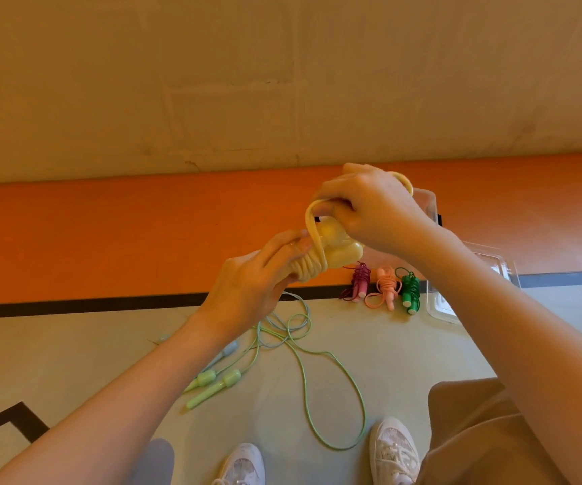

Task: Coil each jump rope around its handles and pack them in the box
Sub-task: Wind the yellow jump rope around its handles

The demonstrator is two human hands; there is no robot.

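Furthest left on the floor [317, 379] I see the light green rope [317, 397], uncoiled, its 2 handles side by side and its cord tangled with a pale blue rope [282, 330] just behind it. If I pull either one up carelessly later, the crossed loops could knot or drag the other along.

My left hand [247, 288] is closed around the lower end of the yellow rope [312, 266], the fingers [282, 250] pressed onto the wound turns. Several turns sit tight on the handles, but they stay only while that grip holds; if it slackens, I judge the springy cord will unwind from the bottom.

My right hand [373, 208] is pinched shut on the free loop of the same cord, which arches up from the coil. This looks like the last wrap or the tuck. Pulled too hard, the loop may slide the turns off the bulbous handle tops; left too loose, the end could pop free once I let go. Where the tail ends I cannot tell, since the hand hides it.

Further right, 3 coiled ropes lie on the floor: maroon [360, 282], pink [387, 288], green [409, 290]. None is packed yet. The clear box [440, 309] sits just beside the green one, partly behind my right arm, so a blind reach could knock it or miss it.
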